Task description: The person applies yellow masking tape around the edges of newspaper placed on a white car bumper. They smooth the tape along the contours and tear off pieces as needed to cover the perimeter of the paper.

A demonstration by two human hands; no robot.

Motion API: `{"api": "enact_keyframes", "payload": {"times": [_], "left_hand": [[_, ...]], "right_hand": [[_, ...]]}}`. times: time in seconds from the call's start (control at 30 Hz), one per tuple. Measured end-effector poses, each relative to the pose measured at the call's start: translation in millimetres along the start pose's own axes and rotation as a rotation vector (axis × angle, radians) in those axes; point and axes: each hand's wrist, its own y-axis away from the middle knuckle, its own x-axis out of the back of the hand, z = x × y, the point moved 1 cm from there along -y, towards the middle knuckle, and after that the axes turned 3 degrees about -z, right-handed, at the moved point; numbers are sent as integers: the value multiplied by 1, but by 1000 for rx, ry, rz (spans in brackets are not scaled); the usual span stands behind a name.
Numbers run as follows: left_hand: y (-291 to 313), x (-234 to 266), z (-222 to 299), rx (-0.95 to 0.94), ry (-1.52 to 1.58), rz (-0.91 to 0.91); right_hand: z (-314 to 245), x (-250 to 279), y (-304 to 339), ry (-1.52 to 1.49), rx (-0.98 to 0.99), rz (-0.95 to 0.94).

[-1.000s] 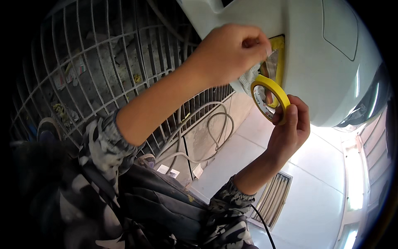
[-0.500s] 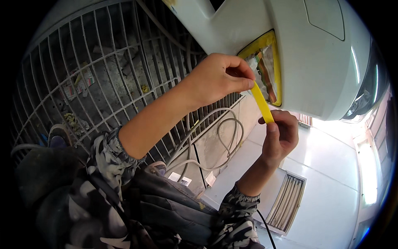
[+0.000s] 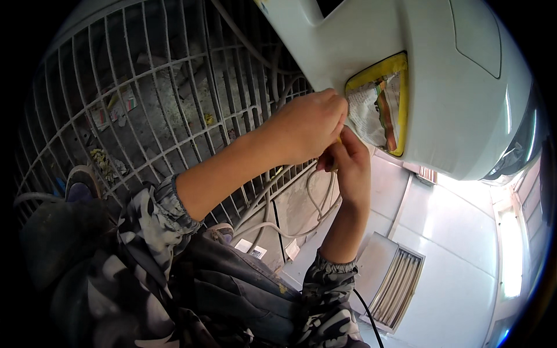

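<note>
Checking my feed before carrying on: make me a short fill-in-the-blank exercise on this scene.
The tape framing the sheet is ____.
That sheet, on the car body, is printed ____.
The left hand and right hand are close ____.

Missing words: yellow; paper; together.

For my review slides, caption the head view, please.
Left hand and right hand close together beside a newspaper patch framed in yellow masking tape on a white car bumper.
</note>
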Motion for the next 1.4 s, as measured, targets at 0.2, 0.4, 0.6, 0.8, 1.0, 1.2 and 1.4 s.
{"api": "enact_keyframes", "payload": {"times": [0.2,0.4,0.6,0.8,1.0,1.2,1.4], "left_hand": [[-3,3,-5,98,91,27],[-5,11,-4,193,201,-16],[-8,19,-5,262,332,-60],[-10,19,-8,79,150,-29],[-9,15,-12,62,114,-6],[-5,13,-12,-12,85,9],[-2,7,-6,-17,142,24]], "right_hand": [[-22,-10,-1,113,93,274],[-22,-9,-1,209,111,385],[-22,-9,-2,91,110,370],[-24,-15,-5,4,67,292],[-23,-13,-4,77,57,334],[-16,-13,-10,-17,77,256],[-5,-10,-11,-367,31,169]]}}
